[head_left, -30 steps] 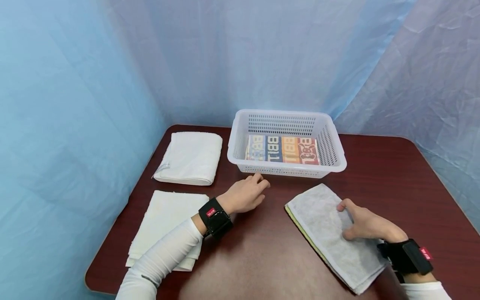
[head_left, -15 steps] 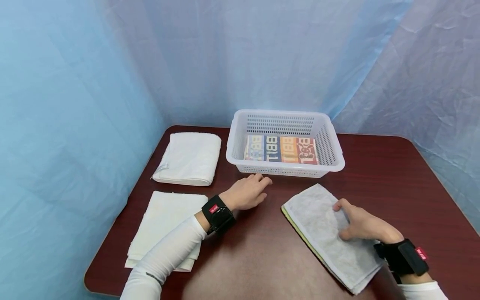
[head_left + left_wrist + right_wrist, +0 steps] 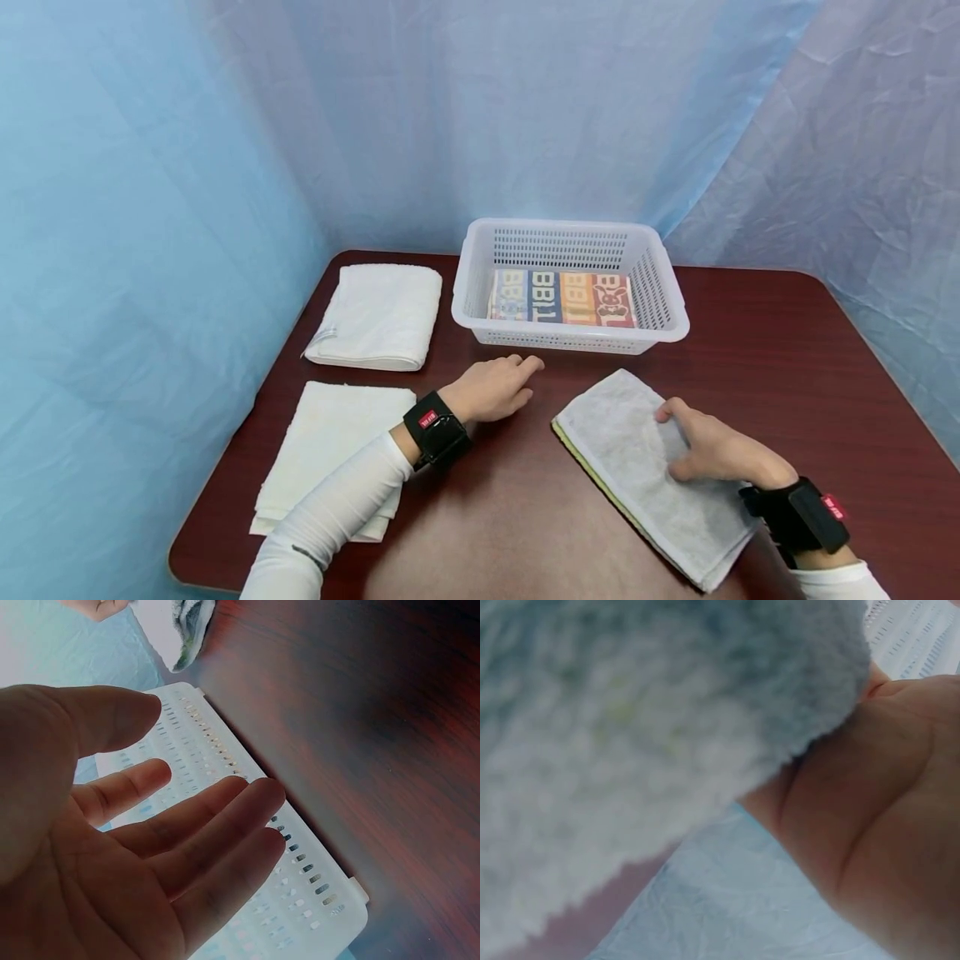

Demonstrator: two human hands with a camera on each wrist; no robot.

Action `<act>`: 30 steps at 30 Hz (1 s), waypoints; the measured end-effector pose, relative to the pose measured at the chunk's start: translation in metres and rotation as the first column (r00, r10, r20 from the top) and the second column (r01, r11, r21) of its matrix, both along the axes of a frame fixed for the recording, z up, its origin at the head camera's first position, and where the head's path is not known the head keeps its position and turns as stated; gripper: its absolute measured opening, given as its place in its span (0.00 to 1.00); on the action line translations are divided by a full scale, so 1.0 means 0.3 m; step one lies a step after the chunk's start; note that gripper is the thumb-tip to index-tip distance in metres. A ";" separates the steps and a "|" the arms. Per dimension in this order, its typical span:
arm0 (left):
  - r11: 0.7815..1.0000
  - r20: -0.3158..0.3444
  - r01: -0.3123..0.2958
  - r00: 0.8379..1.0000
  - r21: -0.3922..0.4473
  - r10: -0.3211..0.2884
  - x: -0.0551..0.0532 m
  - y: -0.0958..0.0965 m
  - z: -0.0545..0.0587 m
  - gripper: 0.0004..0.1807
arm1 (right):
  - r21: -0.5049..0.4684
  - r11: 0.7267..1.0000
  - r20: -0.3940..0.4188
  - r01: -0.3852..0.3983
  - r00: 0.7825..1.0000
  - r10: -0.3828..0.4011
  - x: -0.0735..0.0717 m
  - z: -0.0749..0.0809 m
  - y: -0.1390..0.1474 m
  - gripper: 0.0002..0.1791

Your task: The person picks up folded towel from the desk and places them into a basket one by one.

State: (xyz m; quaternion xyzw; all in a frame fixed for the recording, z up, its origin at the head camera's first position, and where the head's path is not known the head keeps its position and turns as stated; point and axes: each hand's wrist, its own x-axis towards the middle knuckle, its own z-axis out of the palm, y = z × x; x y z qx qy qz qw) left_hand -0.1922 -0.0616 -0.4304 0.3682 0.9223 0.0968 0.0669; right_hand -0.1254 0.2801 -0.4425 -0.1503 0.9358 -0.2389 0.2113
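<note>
My right hand (image 3: 723,450) grips a folded grey towel (image 3: 637,483) by its right side, thumb and index finger on the top face. A yellow-green layer shows along the towel's left edge. In the right wrist view, the fuzzy towel (image 3: 630,750) fills the near left and hides the fingers beside my palm (image 3: 885,795). My left hand (image 3: 491,390) is just in front of a white plastic basket (image 3: 570,336), holding nothing. Its fingers are loosely extended in the left wrist view, with the basket's slotted wall (image 3: 315,892) behind them.
A folded towel with colourful lettering (image 3: 562,298) lies inside the basket. Two folded white towels, one at the back left (image 3: 378,312) and one nearer (image 3: 345,425) partly under my left forearm, lie on the dark red table (image 3: 757,350). Blue curtains (image 3: 555,108) hang behind and at the sides.
My right hand and the grey towel have shifted slightly left along the table. My left hand has moved slightly right, then stayed nearly still before the basket.
</note>
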 end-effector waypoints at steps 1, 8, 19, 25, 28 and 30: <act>1.000 0.003 0.000 1.000 0.000 0.000 0.000 0.001 0.000 0.22 | 0.002 1.000 0.000 0.002 1.000 -0.002 0.000 0.000 -0.003 0.38; 1.000 0.018 0.002 1.000 -0.009 -0.001 -0.002 0.006 0.003 0.24 | 0.001 1.000 0.007 -0.007 1.000 0.007 -0.004 0.004 -0.016 0.37; 0.999 0.031 0.012 0.999 -0.032 -0.011 0.004 0.008 -0.007 0.26 | 0.001 1.000 -0.026 -0.022 0.999 0.022 -0.001 0.007 -0.047 0.36; 1.000 0.073 0.014 0.997 -0.022 -0.012 0.003 0.008 -0.012 0.26 | -0.006 0.999 -0.043 -0.041 0.998 0.041 0.000 0.001 -0.057 0.35; 1.000 0.095 0.017 0.995 -0.016 -0.015 0.006 0.008 -0.015 0.27 | -0.015 0.998 -0.062 -0.058 0.996 0.057 0.005 0.001 -0.067 0.36; 1.000 0.103 0.019 0.995 -0.012 -0.018 0.009 0.009 -0.018 0.27 | -0.017 0.998 -0.071 -0.065 0.995 0.064 0.008 0.003 -0.078 0.36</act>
